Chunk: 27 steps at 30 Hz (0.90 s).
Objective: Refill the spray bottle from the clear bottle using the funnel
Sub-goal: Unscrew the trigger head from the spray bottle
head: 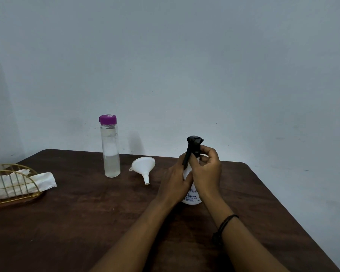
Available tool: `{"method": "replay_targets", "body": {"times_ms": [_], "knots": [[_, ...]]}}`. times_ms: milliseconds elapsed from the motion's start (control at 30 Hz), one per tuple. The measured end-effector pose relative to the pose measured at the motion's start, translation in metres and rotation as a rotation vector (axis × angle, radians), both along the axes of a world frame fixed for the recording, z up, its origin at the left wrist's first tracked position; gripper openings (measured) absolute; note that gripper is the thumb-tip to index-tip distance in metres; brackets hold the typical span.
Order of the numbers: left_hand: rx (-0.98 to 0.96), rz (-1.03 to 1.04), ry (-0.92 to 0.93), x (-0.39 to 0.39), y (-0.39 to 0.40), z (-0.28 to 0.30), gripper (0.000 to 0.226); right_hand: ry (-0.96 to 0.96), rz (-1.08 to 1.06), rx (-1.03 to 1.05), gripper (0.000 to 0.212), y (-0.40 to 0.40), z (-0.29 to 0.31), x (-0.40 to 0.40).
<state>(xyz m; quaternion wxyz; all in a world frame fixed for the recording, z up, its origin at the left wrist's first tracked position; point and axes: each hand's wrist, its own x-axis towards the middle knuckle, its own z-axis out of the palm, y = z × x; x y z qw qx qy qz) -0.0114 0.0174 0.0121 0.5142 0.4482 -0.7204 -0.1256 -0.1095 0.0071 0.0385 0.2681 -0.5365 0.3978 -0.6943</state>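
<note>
- the white plastic spray bottle with the black trigger head (191, 197) stands upright on the dark brown wooden table (86, 222), and everything else here is placed from it.
- the left hand (174, 183) wraps round the left side of the spray bottle's white body, fingers curled against it, holding it steady.
- the right hand (205, 169) is up at the neck of the spray bottle, fingers and thumb curled round the black collar just under the trigger head.
- the black trigger lever hangs down on the left of the head, between the two hands.
- some blue printed lettering shows low on the spray bottle's body, below the hands; i can't read it fully.
- the small white plastic funnel (143, 167) lies tipped on its side to the left of the spray bottle, near it but not touching, spout pointing toward the near edge of the table.
- the tall clear bottle with the purple cap (109, 148) stands upright further left of the spray bottle, beyond the funnel, cap on, clear liquid filling roughly the lower part.
- a gold wire basket (12, 185) holding crumpled white tissue (37, 181) sits well to the left of the spray bottle, at the table's left edge.
- a dark cord bracelet (225, 222) circles the right wrist, nearer me than the spray bottle.
- a plain pale blue-grey wall (204, 65) rises behind the spray bottle.
</note>
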Motion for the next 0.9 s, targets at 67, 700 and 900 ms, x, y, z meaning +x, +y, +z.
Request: {"method": "replay_targets", "body": {"times_ms": [67,700,900], "knots": [[0.018,0.003,-0.004,0.0006,0.0006,0.0018,0.042,-0.049,0.03,0.022,0.025,-0.0011,0.0012,-0.0006],[0.039,0.015,0.016,-0.0014,0.0067,0.0052,0.056,-0.083,0.069,0.027,0.024,0.0014,0.0037,0.0003],[0.03,0.019,0.005,-0.0012,0.0063,0.0047,0.051,0.015,0.049,0.011,0.021,-0.0005,-0.0004,-0.0007]]}}
